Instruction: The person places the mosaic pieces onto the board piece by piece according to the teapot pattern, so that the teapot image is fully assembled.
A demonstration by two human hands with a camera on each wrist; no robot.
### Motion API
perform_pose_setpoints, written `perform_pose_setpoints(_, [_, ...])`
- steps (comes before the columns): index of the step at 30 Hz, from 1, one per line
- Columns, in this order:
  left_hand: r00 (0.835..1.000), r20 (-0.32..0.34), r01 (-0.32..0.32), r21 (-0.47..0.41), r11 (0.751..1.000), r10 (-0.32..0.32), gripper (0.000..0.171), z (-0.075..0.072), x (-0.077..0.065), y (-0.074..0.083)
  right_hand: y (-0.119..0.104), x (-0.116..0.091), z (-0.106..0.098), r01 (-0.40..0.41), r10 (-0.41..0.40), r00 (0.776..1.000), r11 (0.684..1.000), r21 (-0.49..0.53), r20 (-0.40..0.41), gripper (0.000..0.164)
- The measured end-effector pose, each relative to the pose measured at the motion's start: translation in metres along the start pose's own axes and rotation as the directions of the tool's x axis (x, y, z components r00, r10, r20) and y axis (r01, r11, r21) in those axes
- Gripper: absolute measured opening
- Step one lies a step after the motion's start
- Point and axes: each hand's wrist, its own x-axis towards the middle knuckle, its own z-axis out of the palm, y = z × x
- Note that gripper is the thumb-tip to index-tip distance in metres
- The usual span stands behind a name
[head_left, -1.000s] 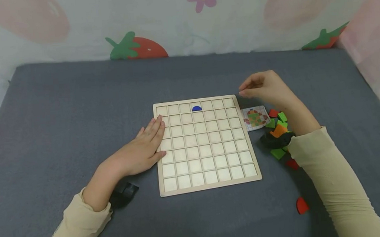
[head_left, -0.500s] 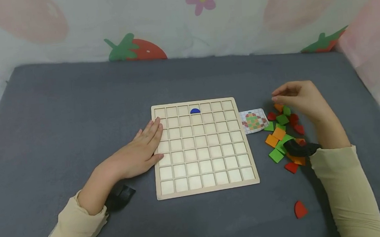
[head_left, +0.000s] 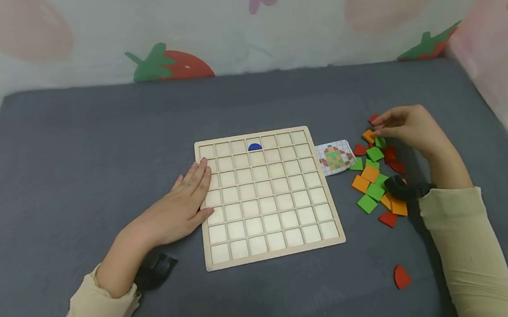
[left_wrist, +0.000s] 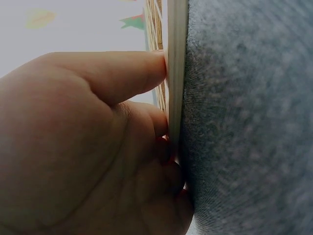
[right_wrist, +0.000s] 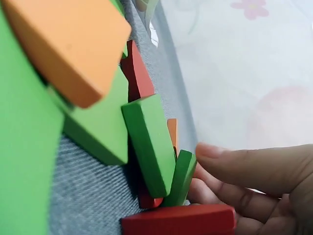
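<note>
My left hand rests on the left edge of a pale wooden grid board, fingers straight over the rim. In the left wrist view, the thumb and fingertips touch the board's side. A blue half-circle tile lies in a top-row cell. My right hand is at the far end of a pile of coloured tiles, fingers loosely bent. A red tile shows right at its fingertips. In the right wrist view, the thumb is beside a small green tile; no tile shows held.
A pattern card lies against the board's right side. Green, orange and red tiles are heaped to the right of it. One red quarter-round tile lies apart, nearer the front. A printed curtain stands behind the table.
My right hand has moved right from beyond the board's upper right corner to the far end of the tile pile. My left hand stays on the board's edge.
</note>
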Motion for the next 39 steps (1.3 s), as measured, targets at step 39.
perform_pose_setpoints(39, [1.0,-0.016,-0.016,-0.019,1.0,0.016,0.071,0.0,0.0,-0.001,0.006,0.024,-0.012,-0.09,0.093,0.996,0.981,-0.173,0.008,0.029])
